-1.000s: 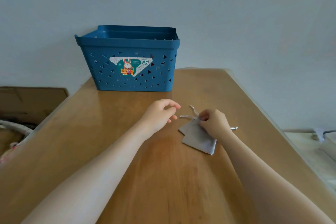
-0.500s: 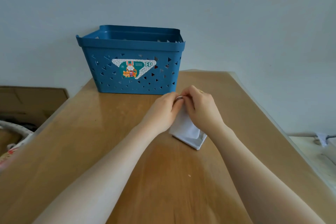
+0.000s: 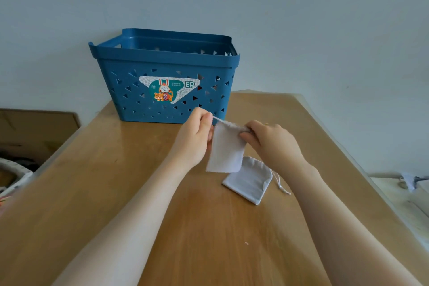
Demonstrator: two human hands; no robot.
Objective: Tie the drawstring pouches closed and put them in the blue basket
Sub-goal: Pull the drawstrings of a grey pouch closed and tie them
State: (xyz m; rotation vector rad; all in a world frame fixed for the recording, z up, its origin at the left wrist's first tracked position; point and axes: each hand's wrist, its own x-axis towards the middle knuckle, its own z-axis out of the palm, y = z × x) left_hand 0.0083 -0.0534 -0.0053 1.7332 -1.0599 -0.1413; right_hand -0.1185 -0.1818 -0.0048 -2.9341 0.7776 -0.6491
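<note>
I hold one grey drawstring pouch (image 3: 226, 150) up off the wooden table (image 3: 116, 181), just in front of the blue basket (image 3: 166, 72). The pouch hangs with its long axis nearly vertical, its gathered mouth at the top and its closed bottom edge pointing down toward me. My left hand (image 3: 196, 138) pinches the white drawstring (image 3: 219, 120) between thumb and fingertips at the pouch's upper left, and the cord runs slanting up and to the left from the mouth. My right hand (image 3: 271, 144) has its fingers curled around the bunched top edge on the right side, gripping the fabric there. Below my right hand, a second pouch (image 3: 249, 181) lies flat on the table, partly hidden behind the hanging one; its long axis runs diagonally, with its mouth toward the far right and a bottom corner aimed near me. Its loose cord (image 3: 281, 183) trails off on the right, lying on the wood. The basket stands at the table's far edge against the wall.
</note>
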